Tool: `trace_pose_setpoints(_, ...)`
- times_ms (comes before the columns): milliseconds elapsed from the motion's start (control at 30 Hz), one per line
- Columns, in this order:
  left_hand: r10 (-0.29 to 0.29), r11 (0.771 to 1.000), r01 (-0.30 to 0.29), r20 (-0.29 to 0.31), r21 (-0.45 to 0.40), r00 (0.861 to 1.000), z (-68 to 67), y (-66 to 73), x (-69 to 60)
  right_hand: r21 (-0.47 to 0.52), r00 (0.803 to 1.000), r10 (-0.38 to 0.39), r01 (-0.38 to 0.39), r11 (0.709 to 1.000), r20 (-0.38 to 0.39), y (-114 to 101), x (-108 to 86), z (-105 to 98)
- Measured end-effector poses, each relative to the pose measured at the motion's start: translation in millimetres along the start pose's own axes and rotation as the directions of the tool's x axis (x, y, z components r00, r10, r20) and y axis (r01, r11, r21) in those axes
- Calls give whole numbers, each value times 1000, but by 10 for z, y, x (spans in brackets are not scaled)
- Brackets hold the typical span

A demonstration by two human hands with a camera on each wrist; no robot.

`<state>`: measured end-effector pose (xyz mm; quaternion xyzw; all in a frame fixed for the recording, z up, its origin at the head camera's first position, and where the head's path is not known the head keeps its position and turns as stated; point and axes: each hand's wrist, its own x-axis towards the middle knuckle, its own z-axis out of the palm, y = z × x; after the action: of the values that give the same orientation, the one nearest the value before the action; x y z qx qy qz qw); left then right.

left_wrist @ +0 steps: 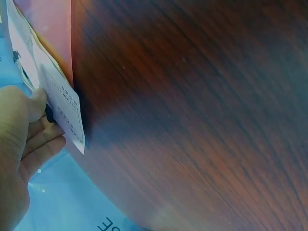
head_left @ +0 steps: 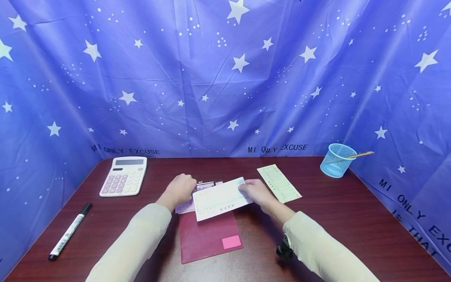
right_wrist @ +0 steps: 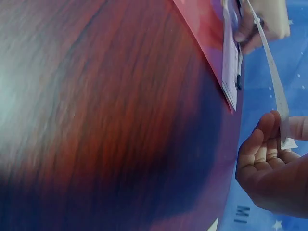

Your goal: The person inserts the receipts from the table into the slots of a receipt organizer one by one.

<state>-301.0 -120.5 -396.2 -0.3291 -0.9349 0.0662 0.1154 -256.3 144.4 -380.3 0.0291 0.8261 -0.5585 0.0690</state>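
A red clipboard [head_left: 208,241] with a pink label lies on the table, its metal clip [head_left: 206,184] at the far end. Pale purple printed slips [left_wrist: 65,101] lie on its upper part. My left hand [head_left: 181,188] grips the clipboard's clip end, thumb on top and fingers below; the exact hold on the clip is partly hidden. Between thumb and fingers, my right hand [head_left: 258,192] pinches the right end of a white printed slip [head_left: 220,199]. That slip is raised above the clipboard and covers part of it in the head view.
A green printed slip [head_left: 280,183] lies right of the clipboard. A blue mesh pen cup [head_left: 336,162] with a pencil [head_left: 363,154] stands at the far right. On the left are a white calculator [head_left: 124,177] and a black-capped marker [head_left: 70,231]. A starry blue curtain [head_left: 211,78] hangs behind.
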Motion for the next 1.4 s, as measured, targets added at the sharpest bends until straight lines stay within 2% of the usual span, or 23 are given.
trace_pose_setpoints(200, 10, 1000, -10, -4, 3, 1000, 8, -6, 9, -86, 1000, 9, -8, 996, 12, -1, 22, 165)
trace_pose_setpoints(400, 11, 1000, -12, 8, 14, 1000, -12, -16, 2, -114, 1000, 7, -8, 993, -4, -30, 54, 306)
trace_pose_setpoints(700, -7, 1000, 7, 37, -8, 999, -57, 5, 2, -143, 994, 28, -43, 989, -107, -94, 72, 566)
trace_pose_setpoints(900, 3, 1000, -3, 26, -4, 1000, -51, 2, 3, -173, 983, 33, -65, 983, -179, -136, 76, 666)
trace_pose_setpoints(1100, -8, 999, 9, 14, -41, 1000, -30, 2, 4, -209, 970, 56, -107, 972, -235, -133, 90, 713)
trace_pose_setpoints(1200, -16, 998, 16, 2, -60, 1000, -21, -3, 6, -198, 966, 71, -122, 973, -248, -129, 102, 723)
trace_pose_setpoints(1400, -47, 995, 50, 41, -82, 998, -18, -18, 33, -118, 960, 124, -157, 980, -251, -127, 136, 745)
